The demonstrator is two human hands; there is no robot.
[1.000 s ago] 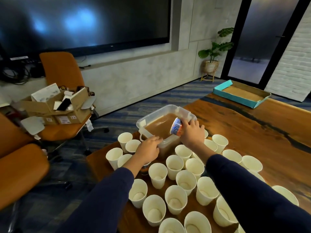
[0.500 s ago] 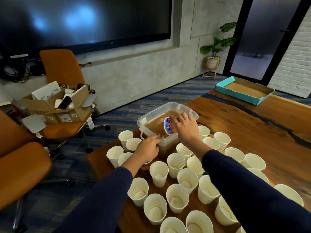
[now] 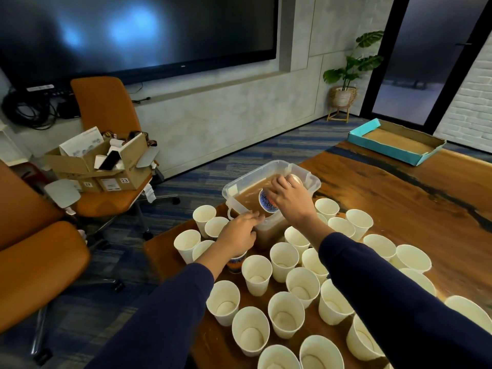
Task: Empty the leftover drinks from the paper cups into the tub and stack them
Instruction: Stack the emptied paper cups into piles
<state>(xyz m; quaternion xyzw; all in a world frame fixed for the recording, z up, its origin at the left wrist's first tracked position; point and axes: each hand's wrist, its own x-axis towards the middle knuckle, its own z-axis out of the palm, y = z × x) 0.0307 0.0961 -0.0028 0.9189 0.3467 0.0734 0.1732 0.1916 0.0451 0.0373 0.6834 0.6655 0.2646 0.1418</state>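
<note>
Now the right hand (image 3: 288, 199) grips a tipped paper cup (image 3: 268, 203) over the tub (image 3: 271, 193) of brown liquid at twelve o'clock; the left hand (image 3: 238, 234), fingers loose, touches the tub's near wall. Upright cups (image 3: 286, 314) crowd the surface (image 3: 399, 198) at six o'clock.

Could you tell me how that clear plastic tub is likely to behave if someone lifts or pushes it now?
The tub looks well filled with brown liquid, so it is probably heavy and apt to slosh. Its thin clear walls may flex. The left hand rests against its near side.

Right hand (image 3: 288, 199) around tipped paper cup (image 3: 269, 202) over tub (image 3: 314, 182) of brown liquid.
</note>
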